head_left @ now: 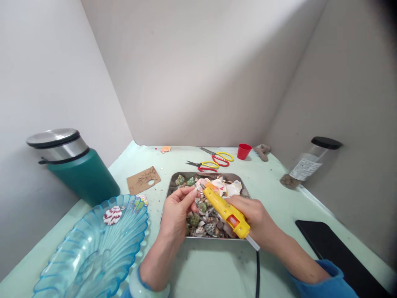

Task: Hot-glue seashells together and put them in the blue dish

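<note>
My right hand (256, 215) grips a yellow hot glue gun (225, 207), with a clear glue stick (253, 243) poking out of its back end. The gun's metal nozzle points up and left, close to the fingertips of my left hand (180, 207). Those fingers pinch a small pale piece, perhaps a shell, at the nozzle; its kind is too small to make out. Beneath both hands lies a metal tray (214, 239) full of shells (211, 229), some greenish and knobbly. Painted white, pink and orange pieces (232, 188) rest at its far side.
On the left stand a blue scalloped dish (93, 265) holding a striped piece (112, 215), and a green bottle (83, 174). Brown card (144, 181), two scissors (208, 164) and a red cup (244, 151) lie behind. At right are a clear jar (305, 165) and a black flat object (338, 256).
</note>
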`<state>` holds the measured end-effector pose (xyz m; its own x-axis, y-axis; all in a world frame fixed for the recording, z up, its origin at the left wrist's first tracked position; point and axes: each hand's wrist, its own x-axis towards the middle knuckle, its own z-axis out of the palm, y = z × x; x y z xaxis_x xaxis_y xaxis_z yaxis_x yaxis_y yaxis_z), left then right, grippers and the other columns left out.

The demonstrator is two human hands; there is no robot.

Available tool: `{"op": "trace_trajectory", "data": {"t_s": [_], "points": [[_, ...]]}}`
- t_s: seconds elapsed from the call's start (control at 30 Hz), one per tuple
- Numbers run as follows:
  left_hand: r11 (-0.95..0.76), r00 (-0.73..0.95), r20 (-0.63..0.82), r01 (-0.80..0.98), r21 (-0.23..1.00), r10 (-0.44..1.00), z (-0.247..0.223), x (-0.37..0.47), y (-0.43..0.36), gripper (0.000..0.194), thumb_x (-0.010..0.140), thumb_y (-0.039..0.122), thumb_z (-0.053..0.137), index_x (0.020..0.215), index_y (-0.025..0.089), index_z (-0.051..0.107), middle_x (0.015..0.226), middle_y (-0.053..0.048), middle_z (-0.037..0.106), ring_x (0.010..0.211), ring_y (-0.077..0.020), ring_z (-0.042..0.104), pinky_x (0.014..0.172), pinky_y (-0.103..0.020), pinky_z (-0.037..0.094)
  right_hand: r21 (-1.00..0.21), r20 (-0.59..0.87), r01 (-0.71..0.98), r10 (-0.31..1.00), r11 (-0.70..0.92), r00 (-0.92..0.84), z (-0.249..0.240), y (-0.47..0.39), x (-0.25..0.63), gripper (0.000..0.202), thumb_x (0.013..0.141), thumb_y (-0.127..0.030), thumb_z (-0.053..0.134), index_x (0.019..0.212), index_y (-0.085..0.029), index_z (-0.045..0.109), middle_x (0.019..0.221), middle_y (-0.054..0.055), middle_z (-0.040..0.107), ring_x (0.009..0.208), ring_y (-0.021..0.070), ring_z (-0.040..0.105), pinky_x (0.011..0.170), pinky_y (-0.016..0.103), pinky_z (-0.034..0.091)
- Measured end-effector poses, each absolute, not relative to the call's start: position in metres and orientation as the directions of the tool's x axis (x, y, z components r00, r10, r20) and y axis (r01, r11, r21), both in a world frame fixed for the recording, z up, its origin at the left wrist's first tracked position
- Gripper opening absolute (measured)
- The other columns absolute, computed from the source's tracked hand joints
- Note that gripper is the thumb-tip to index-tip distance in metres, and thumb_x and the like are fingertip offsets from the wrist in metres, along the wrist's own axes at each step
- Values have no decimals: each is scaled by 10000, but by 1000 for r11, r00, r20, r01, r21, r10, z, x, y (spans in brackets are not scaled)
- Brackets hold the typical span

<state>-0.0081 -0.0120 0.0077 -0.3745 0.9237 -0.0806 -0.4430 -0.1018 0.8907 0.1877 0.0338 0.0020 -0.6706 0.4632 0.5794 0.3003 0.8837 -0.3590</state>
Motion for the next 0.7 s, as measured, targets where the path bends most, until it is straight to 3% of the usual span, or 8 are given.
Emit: {"op": "trace_trajectory", "data": {"t_s": [0.7], "points": [[-89, -369, -102, -466, 880, 924, 7, -8, -12, 239, 607, 255, 825, 770, 121, 714, 603, 31, 629, 405, -32, 481, 450, -174, 429, -362, 547, 261, 431, 895, -718, 2, 34, 190, 161, 885, -268, 546, 1003, -164, 580, 751, 53, 637, 612, 159, 548, 556, 257, 402]]}}
